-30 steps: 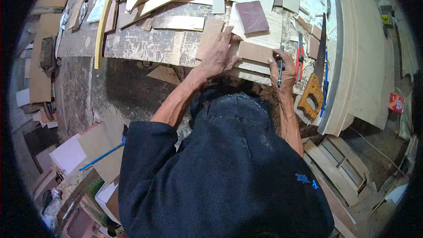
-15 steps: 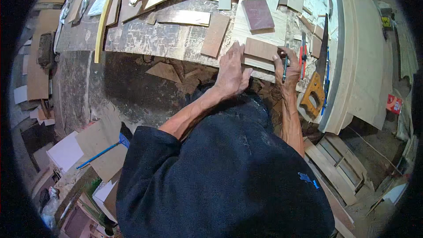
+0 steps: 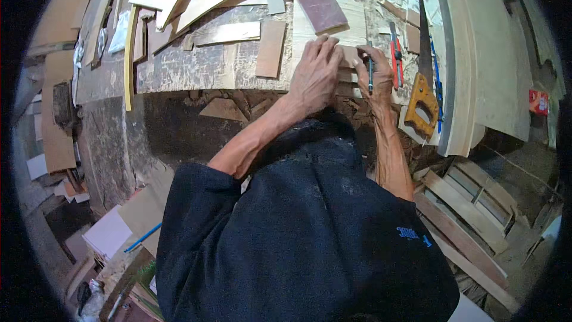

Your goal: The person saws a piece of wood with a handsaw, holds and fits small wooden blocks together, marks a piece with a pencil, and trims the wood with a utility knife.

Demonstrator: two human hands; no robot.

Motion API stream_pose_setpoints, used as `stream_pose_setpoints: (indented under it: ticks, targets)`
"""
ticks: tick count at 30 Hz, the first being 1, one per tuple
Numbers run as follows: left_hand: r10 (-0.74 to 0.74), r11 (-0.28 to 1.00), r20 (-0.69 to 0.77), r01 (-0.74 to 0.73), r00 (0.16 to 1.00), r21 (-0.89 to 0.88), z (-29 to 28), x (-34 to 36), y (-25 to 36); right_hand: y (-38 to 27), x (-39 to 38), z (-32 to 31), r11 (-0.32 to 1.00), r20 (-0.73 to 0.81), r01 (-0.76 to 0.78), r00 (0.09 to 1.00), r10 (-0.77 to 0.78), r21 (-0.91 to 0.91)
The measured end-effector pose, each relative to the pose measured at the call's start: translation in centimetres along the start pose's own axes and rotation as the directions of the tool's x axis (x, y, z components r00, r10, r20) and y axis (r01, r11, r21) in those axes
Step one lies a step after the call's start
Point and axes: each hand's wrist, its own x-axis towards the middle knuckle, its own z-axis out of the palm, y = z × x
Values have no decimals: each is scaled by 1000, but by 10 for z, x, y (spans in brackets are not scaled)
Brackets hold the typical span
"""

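A small wooden block [image 3: 350, 57] lies on a pale board [image 3: 302, 31] at the near edge of the workbench. My left hand [image 3: 316, 74] covers the block's left end, its fingers bent over the top and closed on it. At the other end, my right hand [image 3: 376, 73] has a dark pencil [image 3: 370, 76] held upright between its fingers, with fingertips also touching the block. Just beyond the hands, a maroon rectangular pad [image 3: 322, 11] rests on the board. Part of the block is hidden beneath my fingers.
Right of my hands lie a red-and-black tool [image 3: 395, 53] and a handsaw with a yellow wooden handle [image 3: 422, 107]. A brown wood strip [image 3: 271, 49] lies to the left. Offcuts [image 3: 227, 33] crowd the far left. Long boards [image 3: 462, 59] border the right side.
My left hand has shifted over the block, covering more of it. The block now shows a paler face. The view has shifted; the pencil stays in my right hand.
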Motion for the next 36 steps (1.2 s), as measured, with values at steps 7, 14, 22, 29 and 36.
stream_pose_setpoints:
  ticks: [7,14,22,29,36]
  targets:
    - [49,968,-30,-55,998,-244,49,15,-12,16,-3,0,995,-84,80,994,-74,67]
    - [37,971,37,-27,999,-239,45,19,-6,54,-27,-12,708,-16,-403,864,504,580]
    - [14,979,74,1,997,-206,41,23,-1,53,-31,-17,786,34,-438,881,472,435]
    - [28,981,67,-15,997,-195,38,26,4,36,-20,-22,821,-50,-320,920,388,472]
    - [31,981,53,-21,998,-192,40,26,4,39,-20,-22,841,-78,-248,943,323,481]
